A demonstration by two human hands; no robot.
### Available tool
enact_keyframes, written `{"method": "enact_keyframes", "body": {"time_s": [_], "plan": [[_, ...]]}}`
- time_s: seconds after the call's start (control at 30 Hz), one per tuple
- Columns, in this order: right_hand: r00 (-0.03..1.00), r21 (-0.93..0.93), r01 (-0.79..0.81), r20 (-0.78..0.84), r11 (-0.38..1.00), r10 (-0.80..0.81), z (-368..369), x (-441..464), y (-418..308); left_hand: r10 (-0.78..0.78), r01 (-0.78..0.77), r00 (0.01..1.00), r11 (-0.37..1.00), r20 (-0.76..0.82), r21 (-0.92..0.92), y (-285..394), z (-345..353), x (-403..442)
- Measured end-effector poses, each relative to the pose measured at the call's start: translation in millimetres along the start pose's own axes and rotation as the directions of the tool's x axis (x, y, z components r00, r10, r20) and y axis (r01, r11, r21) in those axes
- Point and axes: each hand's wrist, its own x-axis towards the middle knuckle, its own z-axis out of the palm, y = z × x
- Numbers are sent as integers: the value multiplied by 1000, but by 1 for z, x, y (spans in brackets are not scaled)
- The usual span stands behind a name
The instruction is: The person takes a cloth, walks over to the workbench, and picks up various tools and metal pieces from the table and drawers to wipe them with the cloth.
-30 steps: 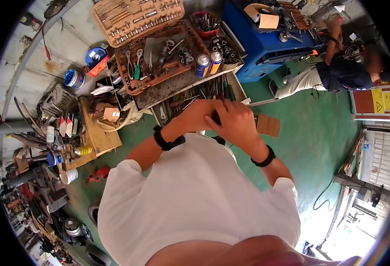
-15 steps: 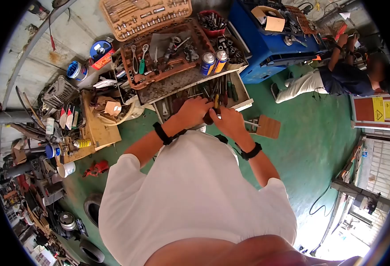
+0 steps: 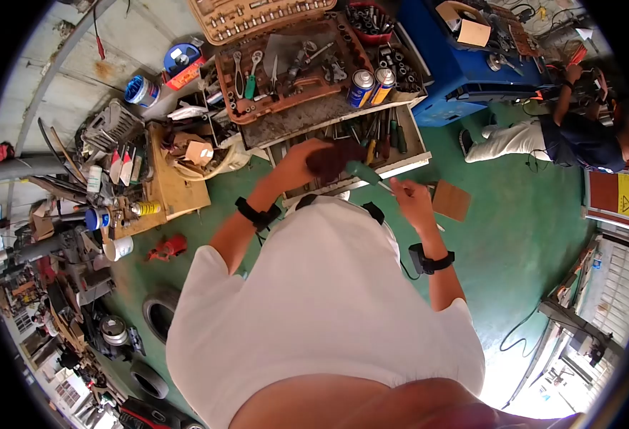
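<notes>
My left hand [image 3: 296, 168] is closed on a dark maroon cloth [image 3: 332, 161] over the open drawer [image 3: 418, 154]. Just right of the cloth is the green handle of a screwdriver [image 3: 363, 171]. Its metal shaft runs down to the right into my right hand [image 3: 413, 201], whose fingers pinch it near the end. Whether the cloth touches the handle is hard to see. Behind my hands, the drawer holds several screwdrivers with yellow, red and green handles [image 3: 394, 136], partly hidden by the cloth and my left hand.
Above the drawer lies an orange socket set case [image 3: 246, 111] with ratchets. Two spray cans [image 3: 361, 87] stand beside it. A blue cabinet [image 3: 436, 107] is at the right, where another person [image 3: 572, 132] works. A wooden bench [image 3: 178, 204] stands left, and a brown board [image 3: 451, 200] is below right.
My right hand has moved right and slightly down, away from my left hand, and now pinches the screwdriver's shaft. The green handle and maroon cloth show more clearly. The view has shifted slightly.
</notes>
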Motion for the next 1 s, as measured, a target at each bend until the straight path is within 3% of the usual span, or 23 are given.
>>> {"method": "enact_keyframes", "body": {"time_s": [0.03, 0.07, 0.1, 0.17, 0.23, 0.27, 0.37, 0.43, 0.47, 0.57, 0.6, 0.63, 0.7, 0.73, 0.77, 0.83, 0.87, 0.9, 0.93, 0.97, 1.0], "plan": [[1000, 61, -12, 1, 998, 12, 1, 2, -3, -22, -13, 993, 959, -119, -283, -12, 4, 1], [1000, 66, -14, 1, 998, 14, 7, 5, -9, -57, -34, 977, 909, -206, -414, -21, 20, 8], [996, 161, 48, -87, 986, -35, 17, 11, -23, -61, -30, 977, 910, -204, -414, -15, 29, 18], [981, 247, 122, -178, 961, -79, 29, 22, -49, -297, -146, 894, 515, -335, -845, 10, 40, 39], [933, 429, 290, -324, 855, -154, 33, 30, -72, -294, -180, 895, 448, -335, -875, 47, 27, 44], [927, 452, 308, -342, 837, -156, 29, 32, -83, -91, -276, 903, 627, -421, -728, 51, 26, 46], [855, 335, 453, -426, 826, -296, 22, 43, -87, 163, -367, 882, 827, -443, -426, 71, 22, 47], [856, 294, 456, -404, 840, -323, 11, 40, -93, 89, -377, 902, 636, -422, -673, 86, 19, 44], [858, 252, 456, -379, 854, -346, 6, 37, -95, -32, -280, 924, 621, -381, -732, 85, 13, 42], [862, 189, 467, -315, 864, -397, -11, 32, -86, -56, -261, 939, 530, -341, -807, 88, -9, 38], [865, 90, 446, -298, 890, -403, -17, 33, -76, 5, -357, 897, 595, -441, -720, 90, -14, 38], [853, 87, 468, -307, 879, -423, -19, 34, -65, -3, -332, 907, 607, -421, -721, 88, -19, 37], [881, 111, 438, -252, 892, -401, -19, 36, -38, 230, -335, 915, 891, -331, -307, 78, -33, 27], [882, -30, 410, -240, 912, -404, -21, 31, -38, 10, -112, 981, 844, -194, -524, 78, -29, 23], [855, 41, 463, -285, 885, -434, -21, 28, -44, -5, -72, 989, 855, -146, -513, 73, -23, 19], [824, -76, 479, -304, 875, -477, -17, 25, -39, 373, -414, 871, 908, -319, -68, 72, -16, 28], [829, -72, 461, -319, 884, -458, -17, 22, -39, 362, -358, 898, 931, -249, 63, 78, -21, 23], [786, -216, 474, -333, 854, -521, -17, 20, -42, 369, -366, 900, 929, -233, 57, 80, -19, 20], [742, -357, 475, -329, 804, -584, -16, 19, -44, 364, -303, 906, 914, -218, 269, 82, -17, 17], [745, -357, 467, -334, 809, -577, -16, 19, -43, 358, -228, 910, 852, -208, 471, 84, -15, 14], [729, -452, 483, -268, 750, -631, -16, 21, -43, 363, -234, 910, 850, -202, 471, 86, -13, 11]]}}
